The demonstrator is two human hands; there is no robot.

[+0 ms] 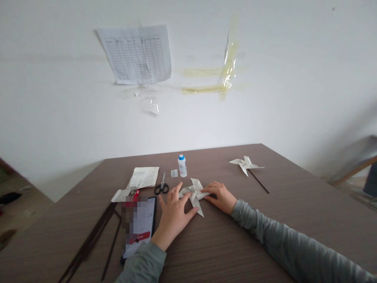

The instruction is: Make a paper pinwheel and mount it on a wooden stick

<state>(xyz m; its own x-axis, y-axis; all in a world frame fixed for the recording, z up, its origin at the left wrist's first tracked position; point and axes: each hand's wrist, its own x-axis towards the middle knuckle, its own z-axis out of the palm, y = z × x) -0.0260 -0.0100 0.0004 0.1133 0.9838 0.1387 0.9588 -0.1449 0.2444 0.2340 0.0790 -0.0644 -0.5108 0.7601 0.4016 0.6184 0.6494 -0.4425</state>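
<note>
A folded paper pinwheel (195, 199) with printed lines lies on the brown table (224, 243) between my two hands. My left hand (174, 208) rests over its left side, fingers spread, with a fingertip on the paper near the centre. At the right blade, my right hand (220, 196) pinches the paper between thumb and fingers. A second paper pinwheel (244, 164), fixed to a thin dark stick (259, 181), lies farther back on the right. Part of the nearer pinwheel's left blade is hidden by my left hand.
Behind my hands stand a white bottle with a blue cap (182, 166) and a small clear piece (174, 173). To the left lie scissors (161, 186), a paper stack (144, 177), a small red box (133, 196), a phone (141, 228) and dark sticks (94, 236).
</note>
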